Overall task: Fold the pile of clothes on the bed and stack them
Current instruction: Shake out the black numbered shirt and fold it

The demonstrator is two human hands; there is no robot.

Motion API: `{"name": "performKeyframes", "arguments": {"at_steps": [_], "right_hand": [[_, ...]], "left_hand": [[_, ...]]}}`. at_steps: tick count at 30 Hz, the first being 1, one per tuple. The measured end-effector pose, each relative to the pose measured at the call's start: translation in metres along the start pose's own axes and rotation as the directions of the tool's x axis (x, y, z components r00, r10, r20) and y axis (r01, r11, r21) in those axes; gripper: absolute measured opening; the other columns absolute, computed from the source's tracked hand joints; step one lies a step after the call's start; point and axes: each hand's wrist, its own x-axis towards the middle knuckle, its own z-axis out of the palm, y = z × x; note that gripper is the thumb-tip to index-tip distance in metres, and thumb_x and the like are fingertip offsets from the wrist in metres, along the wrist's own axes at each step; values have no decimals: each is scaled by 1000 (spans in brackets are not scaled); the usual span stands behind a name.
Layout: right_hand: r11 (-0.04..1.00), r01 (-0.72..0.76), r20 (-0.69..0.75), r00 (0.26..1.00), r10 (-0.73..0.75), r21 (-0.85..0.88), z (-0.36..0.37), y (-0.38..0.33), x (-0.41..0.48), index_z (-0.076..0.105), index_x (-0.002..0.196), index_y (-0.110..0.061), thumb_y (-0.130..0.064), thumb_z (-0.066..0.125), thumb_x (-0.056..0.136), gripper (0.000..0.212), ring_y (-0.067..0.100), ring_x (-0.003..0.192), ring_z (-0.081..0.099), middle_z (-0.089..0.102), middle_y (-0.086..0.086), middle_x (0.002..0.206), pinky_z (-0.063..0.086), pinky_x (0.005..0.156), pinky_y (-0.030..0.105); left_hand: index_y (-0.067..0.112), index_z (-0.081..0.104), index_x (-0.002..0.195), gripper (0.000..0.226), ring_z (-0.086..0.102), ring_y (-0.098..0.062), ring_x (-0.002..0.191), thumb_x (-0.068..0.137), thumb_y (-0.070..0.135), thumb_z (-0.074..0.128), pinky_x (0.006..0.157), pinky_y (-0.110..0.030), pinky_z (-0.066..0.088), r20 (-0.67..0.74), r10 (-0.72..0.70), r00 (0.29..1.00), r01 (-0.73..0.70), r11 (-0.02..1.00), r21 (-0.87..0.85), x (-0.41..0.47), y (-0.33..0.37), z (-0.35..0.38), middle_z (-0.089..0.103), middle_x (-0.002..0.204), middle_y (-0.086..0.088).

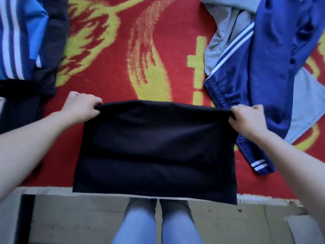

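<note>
At the near edge of the bed [175, 41] you hold the black garment [154, 147] by its far fold. Your left hand [82, 106] pinches one corner and your right hand [246, 118] the other, fingers curled into the cloth. The near hem overhangs the edge (right above your knees), so a slack pull could let it slide off. Your right hand sits just beside the blue track trousers [263, 76], and lifting carelessly could drag their waistband along. If one hand leads, the fold will likely skew.
</note>
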Motion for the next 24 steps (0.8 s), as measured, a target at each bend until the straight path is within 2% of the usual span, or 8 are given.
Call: {"name": "performKeyframes", "arguments": {"at_steps": [3, 7, 11, 14, 17, 19, 21, 24], "right_hand": [[995, -9, -315, 948, 39, 98, -22, 15, 1, 65, 86, -3, -22, 45, 79, 28, 38, 80, 59, 61, 22, 82, 25, 72, 40], [990, 96, -513, 858, -28, 107, -33, 16, -13, 65, 84, -4, -18, 53, 77, 20, 39, 84, 52, 59, 21, 86, 31, 68, 41], [958, 274, -609, 775, -167, 86, -7, 15, -65, 56, 85, -11, -16, 52, 74, 12, 32, 105, 49, 64, 18, 102, 34, 80, 41], [955, 296, -418, 870, -263, 17, 34, 20, -106, 50, 91, -18, -25, 53, 67, 25, 34, 115, 45, 61, 20, 115, 35, 86, 44], [963, 270, -55, 961, -271, -22, 75, 16, -128, 65, 89, -16, -42, 80, 51, 48, 34, 118, 40, 60, 24, 117, 38, 90, 52], [988, 148, -33, 989, -147, 36, 80, 4, -129, 70, 77, -11, -53, 66, 61, 45, 34, 112, 46, 64, 23, 106, 45, 83, 51], [970, -76, -54, 994, 90, 231, 69, -13, -119, 67, 80, -3, -48, 51, 76, 48, 39, 104, 53, 63, 22, 104, 46, 78, 47], [743, -360, 92, 922, 377, 564, 60, -25, -93, 55, 109, -3, -40, 70, 71, 55, 40, 112, 50, 54, 19, 123, 45, 87, 51]], "left_hand": [[11, 68, 99, 22, 63, -32, 98, 77, 9, 66, 77, -39, 44, -221, 17, 975, -48, 990, -134, -13, -29, -18, 68, 100, -15], [5, 68, 83, 12, 66, -38, 76, 73, 11, 66, 62, -44, 50, -417, 110, 902, -169, 980, -108, -41, -36, -30, 66, 77, -19], [10, 58, 72, 22, 61, -31, 49, 63, 30, 54, 45, -37, 47, -370, 365, 854, -393, 919, -1, -95, -30, -4, 58, 56, -12], [19, 51, 84, 58, 61, -27, 53, 41, 31, 88, 47, -32, 46, -18, 409, 912, -408, 912, 33, -130, -15, 39, 59, 59, -4], [28, 44, 126, 56, 61, -14, 101, 81, 58, 57, 81, -29, 42, 398, 206, 894, -274, 954, 124, -148, 12, 67, 64, 106, 4], [21, 61, 106, 36, 66, -16, 87, 85, 50, 56, 73, -30, 50, 353, 192, 916, -222, 974, 47, -152, 24, 71, 67, 91, 2], [9, 69, 77, 29, 62, -26, 57, 78, 35, 56, 46, -32, 50, 47, 238, 970, -236, 971, -40, -150, 22, 82, 60, 64, -5], [2, 69, 98, 46, 55, -34, 84, 74, 31, 42, 53, -40, 51, -156, 159, 975, -165, 986, -22, -134, 23, 79, 62, 93, -21]]}}
